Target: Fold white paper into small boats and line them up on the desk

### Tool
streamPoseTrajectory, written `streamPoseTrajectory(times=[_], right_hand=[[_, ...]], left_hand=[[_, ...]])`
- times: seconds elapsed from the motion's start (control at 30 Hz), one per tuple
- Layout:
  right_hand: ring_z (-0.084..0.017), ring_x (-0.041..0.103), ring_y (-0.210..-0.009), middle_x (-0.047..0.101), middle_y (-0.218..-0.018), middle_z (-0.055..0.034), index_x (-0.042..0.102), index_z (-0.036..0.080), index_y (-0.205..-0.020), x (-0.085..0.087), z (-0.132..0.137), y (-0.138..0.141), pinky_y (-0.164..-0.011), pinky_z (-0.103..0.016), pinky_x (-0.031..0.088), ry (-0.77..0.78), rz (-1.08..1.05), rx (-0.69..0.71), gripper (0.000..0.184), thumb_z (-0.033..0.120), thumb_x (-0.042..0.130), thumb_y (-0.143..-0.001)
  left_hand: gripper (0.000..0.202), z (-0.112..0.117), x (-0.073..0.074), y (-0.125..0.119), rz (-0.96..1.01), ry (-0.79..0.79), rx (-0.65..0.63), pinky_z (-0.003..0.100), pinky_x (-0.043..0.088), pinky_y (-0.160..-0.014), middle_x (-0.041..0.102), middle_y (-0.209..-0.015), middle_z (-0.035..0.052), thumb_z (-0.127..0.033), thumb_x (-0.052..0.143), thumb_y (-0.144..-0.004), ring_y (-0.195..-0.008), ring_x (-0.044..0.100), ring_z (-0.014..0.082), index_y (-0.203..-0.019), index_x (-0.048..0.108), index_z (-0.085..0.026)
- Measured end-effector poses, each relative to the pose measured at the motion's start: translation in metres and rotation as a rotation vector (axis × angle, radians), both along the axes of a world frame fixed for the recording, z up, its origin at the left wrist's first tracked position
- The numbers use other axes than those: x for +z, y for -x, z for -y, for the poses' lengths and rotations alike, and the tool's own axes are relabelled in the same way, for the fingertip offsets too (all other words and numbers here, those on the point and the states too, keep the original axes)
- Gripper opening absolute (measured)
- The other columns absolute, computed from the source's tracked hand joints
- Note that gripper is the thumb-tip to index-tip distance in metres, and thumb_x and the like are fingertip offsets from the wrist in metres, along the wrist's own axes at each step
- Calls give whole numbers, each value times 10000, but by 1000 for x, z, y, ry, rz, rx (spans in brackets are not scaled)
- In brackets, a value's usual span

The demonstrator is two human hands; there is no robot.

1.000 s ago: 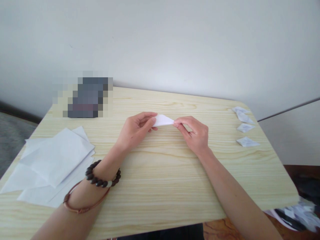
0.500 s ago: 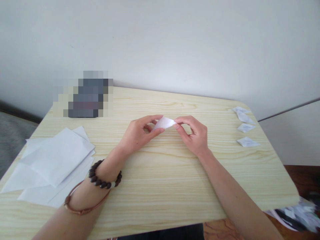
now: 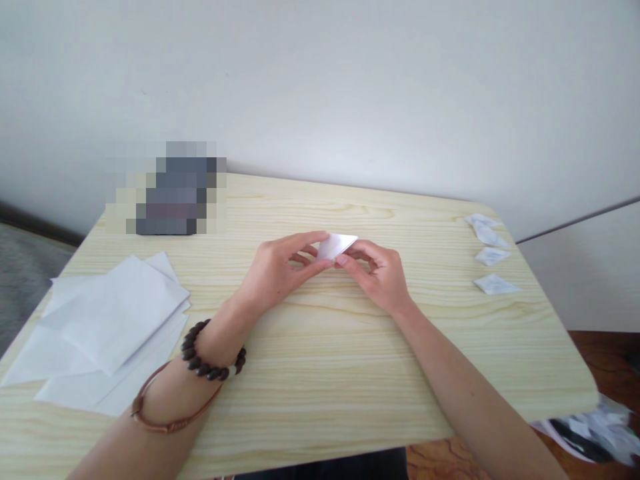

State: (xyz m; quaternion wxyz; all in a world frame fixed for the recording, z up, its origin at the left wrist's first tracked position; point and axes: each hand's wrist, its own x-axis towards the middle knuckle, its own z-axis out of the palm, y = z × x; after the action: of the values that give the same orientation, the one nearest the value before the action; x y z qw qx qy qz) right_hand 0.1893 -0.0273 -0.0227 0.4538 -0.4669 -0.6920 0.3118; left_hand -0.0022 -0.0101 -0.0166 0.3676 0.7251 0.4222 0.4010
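A small folded white paper [image 3: 334, 246] is held between my two hands above the middle of the table. My left hand [image 3: 280, 267] pinches its left side, with the thumb below and the forefinger above. My right hand [image 3: 380, 272] grips its lower right edge with thumb and fingers; part of those fingers is hidden behind the paper. One pointed corner sticks up to the right. On my left wrist are a dark bead bracelet [image 3: 200, 368] and a brown cord bracelet [image 3: 165, 427].
Loose white paper sheets [image 3: 120, 313] lie overlapping at the table's left. Several folded paper pieces [image 3: 496, 285] sit along the right side. A blurred dark object [image 3: 173, 193] stands at the back left. Behind the wooden table [image 3: 320, 373] rises a pale wall [image 3: 350, 87].
My right hand has shifted left and slightly down, from the paper's right tip to its lower edge. The paper has turned, so its tip now points up and to the right.
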Motion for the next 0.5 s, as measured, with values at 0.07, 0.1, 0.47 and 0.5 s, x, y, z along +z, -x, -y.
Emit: streamPoseTrajectory(times=[0.07, 0.1, 0.47, 0.5], right_hand=[[-151, 708, -727, 748, -789, 1, 683, 214, -883, 2, 1, 0, -709, -272, 557, -6, 19, 2, 96, 289, 639, -843], [-155, 710, -730, 751, -792, 1, 686, 215, -889, 2, 1, 0, -707, -274, 559, -8, 23, 2, 99, 287, 634, -846], [-143, 695, -729, 739, -800, -1, 679, 212, -896, 3, 1, 1, -704, -257, 539, -117, 116, -7, 106, 258, 590, -864], [-143, 691, -727, 736, -801, -2, 675, 213, -887, 3, 2, 2, -700, -255, 538, -133, 132, -19, 100, 252, 586, -862]], left_hand=[[425, 0, 0, 0, -5, 2, 0, 283, 612, -743, 724, -1065, 74, -380, 695, -784, -830, 705, 181, -1151, 667, -167], [427, 0, -1, 0, -10, 4, 2, 285, 615, -744, 725, -1067, 72, -378, 692, -787, -829, 707, 181, -1159, 664, -169], [388, 3, 0, -2, -9, -65, -9, 238, 611, -720, 713, -1079, 84, -291, 655, -819, -811, 701, 154, -1167, 642, -121], [383, 3, 0, -2, -13, -73, -10, 236, 610, -717, 710, -1084, 85, -288, 649, -822, -808, 701, 151, -1167, 638, -122]])
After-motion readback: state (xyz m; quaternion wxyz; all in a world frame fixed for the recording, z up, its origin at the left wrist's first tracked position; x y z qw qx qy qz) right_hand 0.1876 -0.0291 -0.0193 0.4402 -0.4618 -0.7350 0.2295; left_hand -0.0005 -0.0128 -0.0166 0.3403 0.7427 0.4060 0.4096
